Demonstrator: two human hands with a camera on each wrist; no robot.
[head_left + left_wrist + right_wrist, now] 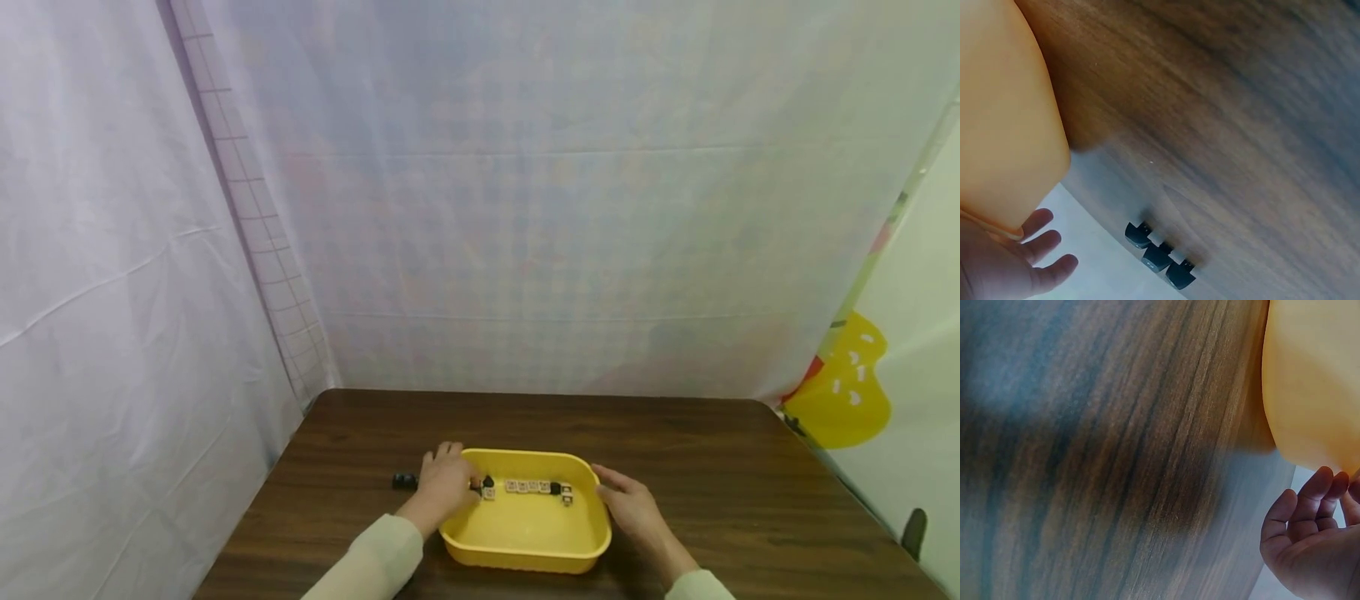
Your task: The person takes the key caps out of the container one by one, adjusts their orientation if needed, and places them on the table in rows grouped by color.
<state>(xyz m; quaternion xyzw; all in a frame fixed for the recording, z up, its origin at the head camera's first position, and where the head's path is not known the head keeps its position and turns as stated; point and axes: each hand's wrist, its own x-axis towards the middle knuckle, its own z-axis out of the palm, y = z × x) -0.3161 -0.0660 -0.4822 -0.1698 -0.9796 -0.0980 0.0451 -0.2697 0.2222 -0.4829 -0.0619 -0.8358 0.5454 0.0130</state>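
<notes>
A yellow plastic basin (pixel 528 560) stands on the dark wooden table, with small patterned beige blocks (pixel 527 487) and black pieces (pixel 555 488) along its far inner side. My left hand (pixel 444 487) reaches over the left rim. Its thumb and forefinger curl around a small dark piece inside, partly hidden by the fingers. Its other fingers (pixel 1054 269) extend loosely outside the basin's far corner in the left wrist view. On the right side, my right hand (pixel 633 510) holds the basin's rim, fingers bent against the outer wall in the right wrist view.
Left of the basin, three black pieces with pale pegs (pixel 1159 256) lie in a row near the table's far edge. A white curtain (pixel 525 250) hangs behind the table (pixel 360 433), and another sheet hangs at the left. A yellow decoration (pixel 840 400) is at the right.
</notes>
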